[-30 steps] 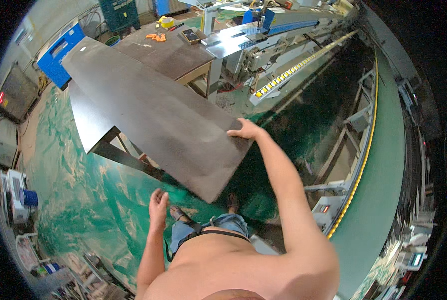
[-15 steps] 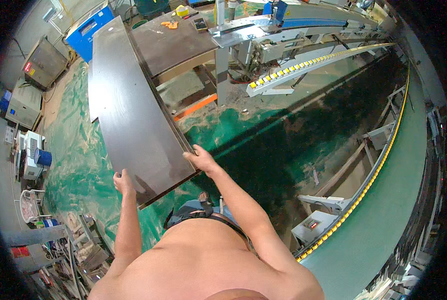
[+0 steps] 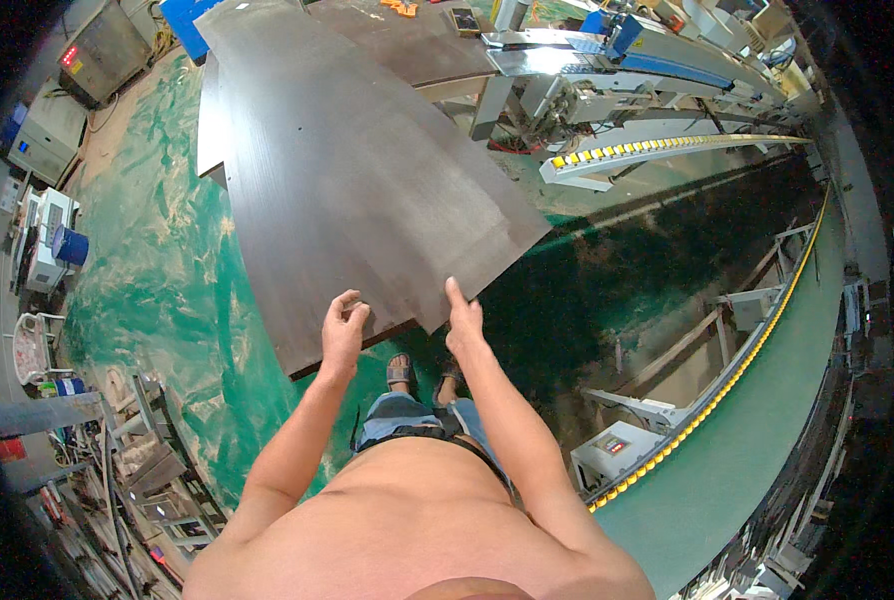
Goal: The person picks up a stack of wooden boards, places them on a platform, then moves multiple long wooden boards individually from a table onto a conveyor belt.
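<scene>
Close by the brown table [image 3: 407, 50], two brown boards [image 3: 297, 230] are now spread like a fan, while half a second ago their edges were nearly together, so each seems easier to take separately. The left hand [image 3: 345, 335] is half curled at one near edge; the right hand [image 3: 464, 322] stretches its forefinger at the other, and I cannot tell if either grips.

Smooth dark panels [image 3: 357, 180] with a satin sheen
They look like laminated wood; machine plate [image 3: 545, 62] is shiny metal; green floor [image 3: 147, 260] looks painted, pretty dusty; belt [image 3: 747, 420] seems smooth and matt; shorts [image 3: 389, 410] look like denim cloth
</scene>
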Tool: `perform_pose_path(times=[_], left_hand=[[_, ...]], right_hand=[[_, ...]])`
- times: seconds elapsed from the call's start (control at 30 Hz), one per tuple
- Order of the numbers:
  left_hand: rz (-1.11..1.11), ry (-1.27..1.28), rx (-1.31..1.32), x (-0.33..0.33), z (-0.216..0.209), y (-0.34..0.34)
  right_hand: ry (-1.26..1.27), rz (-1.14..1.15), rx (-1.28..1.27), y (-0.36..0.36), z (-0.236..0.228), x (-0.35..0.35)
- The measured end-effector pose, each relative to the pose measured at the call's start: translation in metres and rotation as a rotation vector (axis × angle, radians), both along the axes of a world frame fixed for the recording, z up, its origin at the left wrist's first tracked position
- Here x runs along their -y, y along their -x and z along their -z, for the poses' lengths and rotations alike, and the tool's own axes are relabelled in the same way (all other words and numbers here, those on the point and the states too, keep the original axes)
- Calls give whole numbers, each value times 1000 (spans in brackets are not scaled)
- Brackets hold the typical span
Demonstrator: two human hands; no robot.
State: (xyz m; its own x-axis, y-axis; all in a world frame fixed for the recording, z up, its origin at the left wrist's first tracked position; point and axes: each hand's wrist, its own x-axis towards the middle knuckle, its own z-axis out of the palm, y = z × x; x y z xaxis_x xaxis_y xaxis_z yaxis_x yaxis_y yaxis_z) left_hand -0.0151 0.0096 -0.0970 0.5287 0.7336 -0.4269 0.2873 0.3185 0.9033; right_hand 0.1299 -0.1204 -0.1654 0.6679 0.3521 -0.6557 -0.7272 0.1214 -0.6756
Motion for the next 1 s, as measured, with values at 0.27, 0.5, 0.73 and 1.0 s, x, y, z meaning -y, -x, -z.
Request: perform_pose_path(times=[0.27,0.5,0.73,1.0], left_hand=[[-26,60,92,-18,2,39],[24,-128,-124,12,-10,55],[61,-113,-195,52,11,77],[251,50,-197,63,21,35]], right_hand=[[68,118,41,-44,-2,0],[49,61,24,-13,-36,45],[8,78,169,-13,-59,268],[261,369,-14,3,-98,546]])
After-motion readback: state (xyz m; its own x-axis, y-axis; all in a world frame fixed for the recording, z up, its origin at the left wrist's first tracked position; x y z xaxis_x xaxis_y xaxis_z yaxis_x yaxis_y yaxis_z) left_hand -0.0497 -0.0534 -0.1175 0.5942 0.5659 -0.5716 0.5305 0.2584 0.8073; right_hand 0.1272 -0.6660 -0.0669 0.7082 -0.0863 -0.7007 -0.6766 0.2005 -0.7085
